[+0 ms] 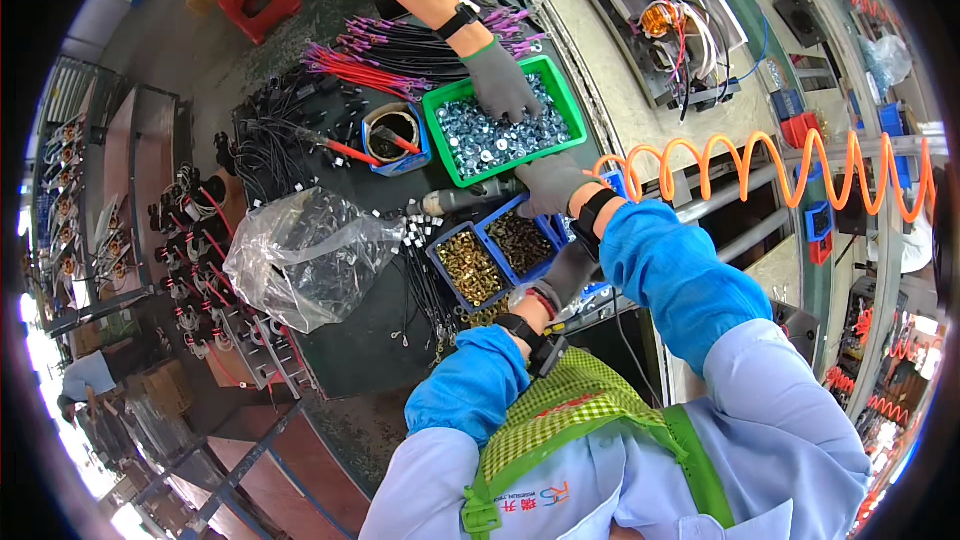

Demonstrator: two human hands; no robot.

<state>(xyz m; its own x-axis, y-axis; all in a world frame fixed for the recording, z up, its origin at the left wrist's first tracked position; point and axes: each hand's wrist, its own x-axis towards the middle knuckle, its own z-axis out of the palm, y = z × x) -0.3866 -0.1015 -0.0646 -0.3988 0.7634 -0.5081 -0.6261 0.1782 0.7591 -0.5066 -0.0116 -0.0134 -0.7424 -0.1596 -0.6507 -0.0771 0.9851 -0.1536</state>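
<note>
My right hand (550,185), in a grey glove, is closed at the end of a grey barrel-shaped power screwdriver (450,201), just below the green bin (463,172). The tool points left over the dark table. My left hand (568,274), also gloved in grey, is beside the blue bins at their right side; its fingers are partly hidden and what they touch cannot be made out. One blue bin holds brass-coloured fasteners (470,268), its neighbour darker bolts (518,243). Another person's gloved hand (500,82) reaches into the silver flanged nuts (490,143) in the green bin.
An orange coiled hose (760,155) stretches from the right toward my right wrist. Purple-ended cables (385,55), a blue-sided container (398,162) and a clear plastic bag (305,258) lie on the table. An electrical assembly (660,20) stands at the upper right.
</note>
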